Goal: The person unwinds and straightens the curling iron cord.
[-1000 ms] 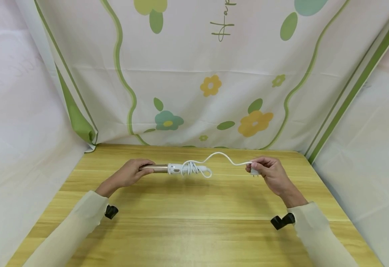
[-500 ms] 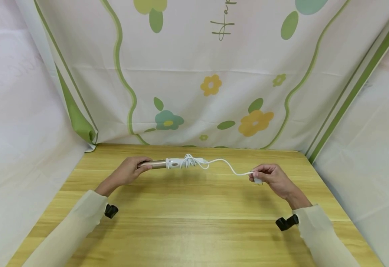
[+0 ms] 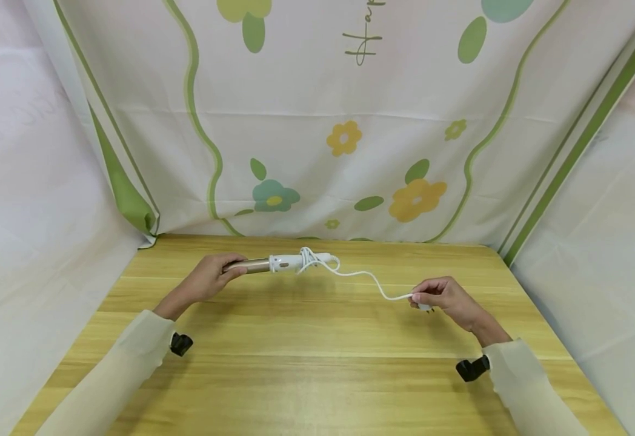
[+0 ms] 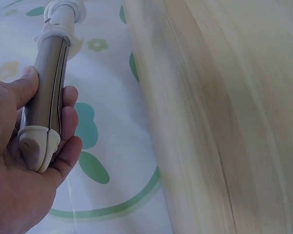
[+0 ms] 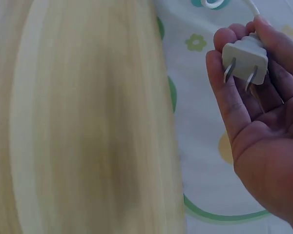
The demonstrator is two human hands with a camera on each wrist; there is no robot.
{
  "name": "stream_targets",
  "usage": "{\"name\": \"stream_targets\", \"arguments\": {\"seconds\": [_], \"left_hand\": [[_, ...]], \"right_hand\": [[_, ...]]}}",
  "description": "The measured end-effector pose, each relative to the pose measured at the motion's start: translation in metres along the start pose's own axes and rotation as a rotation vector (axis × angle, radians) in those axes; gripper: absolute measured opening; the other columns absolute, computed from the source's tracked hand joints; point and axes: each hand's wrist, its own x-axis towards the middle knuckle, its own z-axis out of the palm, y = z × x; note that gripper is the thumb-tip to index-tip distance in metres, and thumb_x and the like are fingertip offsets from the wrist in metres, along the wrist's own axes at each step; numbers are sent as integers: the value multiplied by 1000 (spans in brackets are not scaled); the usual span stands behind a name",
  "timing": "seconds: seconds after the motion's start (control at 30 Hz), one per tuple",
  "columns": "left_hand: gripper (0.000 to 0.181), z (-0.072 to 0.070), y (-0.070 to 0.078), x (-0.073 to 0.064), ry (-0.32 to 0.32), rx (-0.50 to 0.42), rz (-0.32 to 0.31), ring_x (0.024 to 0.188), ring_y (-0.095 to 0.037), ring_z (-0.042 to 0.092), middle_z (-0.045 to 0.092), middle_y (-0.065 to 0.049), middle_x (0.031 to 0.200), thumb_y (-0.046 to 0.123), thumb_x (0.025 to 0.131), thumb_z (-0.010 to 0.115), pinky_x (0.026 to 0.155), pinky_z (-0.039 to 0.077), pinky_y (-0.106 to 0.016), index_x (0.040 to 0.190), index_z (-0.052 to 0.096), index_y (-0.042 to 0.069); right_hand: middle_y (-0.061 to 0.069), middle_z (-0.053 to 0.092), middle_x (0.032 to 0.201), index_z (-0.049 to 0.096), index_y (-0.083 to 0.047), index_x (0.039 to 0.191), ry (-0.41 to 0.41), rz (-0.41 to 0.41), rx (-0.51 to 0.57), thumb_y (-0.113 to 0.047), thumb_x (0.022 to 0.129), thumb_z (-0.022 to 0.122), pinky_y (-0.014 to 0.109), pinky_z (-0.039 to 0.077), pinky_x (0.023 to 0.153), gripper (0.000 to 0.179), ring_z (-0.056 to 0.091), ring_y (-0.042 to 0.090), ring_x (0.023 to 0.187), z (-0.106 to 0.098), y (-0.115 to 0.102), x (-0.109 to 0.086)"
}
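Note:
My left hand point(image 3: 206, 279) grips the gold barrel of a hair curling iron point(image 4: 48, 83), thumb on one side and fingers curled round the other. The iron's white handle point(image 3: 287, 262) points right, above the table. Several loops of white cord point(image 3: 309, 258) are wound round that handle. From the loops a slack length of cord runs right to a white two-pin plug point(image 5: 245, 59). My right hand point(image 3: 452, 301) pinches the plug at its cord end between thumb and fingers, with the metal pins facing outward in the right wrist view.
A wooden table point(image 3: 306, 375) lies under both hands. Behind it hangs a pale curtain point(image 3: 295, 151) printed with flowers, and more cloth point(image 3: 39, 181) closes in the left and right sides. Black wrist cameras point(image 3: 472, 368) sit at the sleeves.
My right hand has moved down and slightly right with the plug, and the free cord now sags lower. The curling iron's handle end has risen a little; my left hand has barely moved.

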Motion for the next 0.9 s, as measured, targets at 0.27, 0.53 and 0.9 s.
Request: {"name": "stream_targets", "arguments": {"seconds": [0.27, 0.53, 0.9], "left_hand": [[33, 1, 1, 0, 15, -2, -23, 69, -12, 50, 69, -8, 96, 27, 101, 57, 65, 42, -28, 123, 65, 3], [33, 1, 2, 1, 8, -16, -15, 69, -12, 49, 69, -8, 96, 28, 101, 57, 65, 42, -28, 122, 66, 5], [31, 1, 5, 2, 9, -22, 4, 70, -11, 50, 70, -8, 97, 28, 100, 58, 64, 43, -27, 121, 67, 6]], "right_hand": [[22, 70, 90, 73, 4, 103, 8, 78, -259, -19, 94, 68, 35, 47, 55, 25, 52, 14, 63, 13, 11, 1], [14, 72, 90, 75, -2, 96, 27, 126, -394, -19, 92, 71, 25, 48, 58, 18, 55, 8, 67, 25, 13, 2], [-2, 68, 87, 77, -14, 86, 30, 78, -564, -19, 86, 77, 23, 49, 65, 5, 57, 5, 74, 33, 18, 2]]}}
